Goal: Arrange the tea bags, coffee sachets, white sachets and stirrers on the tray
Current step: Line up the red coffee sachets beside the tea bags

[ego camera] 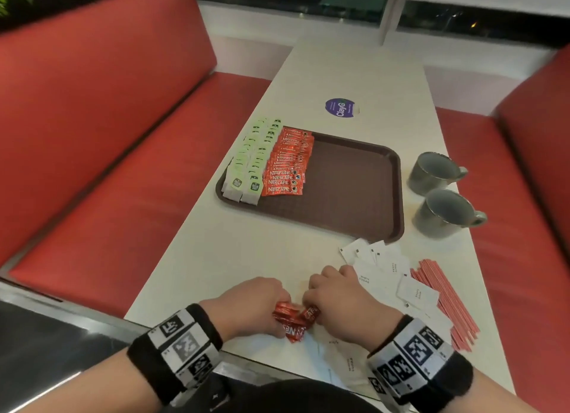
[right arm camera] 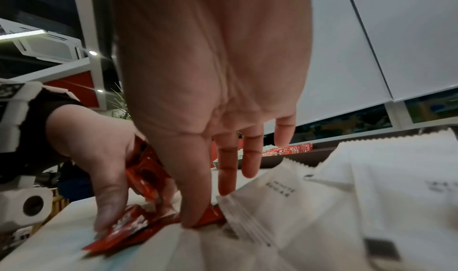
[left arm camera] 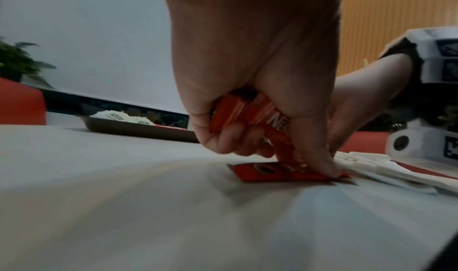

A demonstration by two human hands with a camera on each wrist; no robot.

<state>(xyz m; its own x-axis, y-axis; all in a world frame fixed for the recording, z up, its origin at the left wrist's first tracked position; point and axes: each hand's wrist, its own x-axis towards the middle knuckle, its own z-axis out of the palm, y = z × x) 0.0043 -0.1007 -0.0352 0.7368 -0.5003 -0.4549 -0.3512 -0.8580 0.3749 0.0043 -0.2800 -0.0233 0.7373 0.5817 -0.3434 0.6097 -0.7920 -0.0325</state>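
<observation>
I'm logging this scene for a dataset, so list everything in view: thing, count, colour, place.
tea bags: two rows, green and white, tray's left edge
coffee sachets on tray: one row, red, beside tea bags
loose coffee sachets: several, red, near table edge
white sachets: pile, white, table right of hands
stirrers: bundle, red and white, right of white sachets
tray: one, brown, mid-table
mugs: two, grey, right of tray
sticker: one, purple, beyond tray
benches: two, red, flanking table
left hand: grips loose coffee sachets
right hand: picks at loose coffee sachets
</observation>
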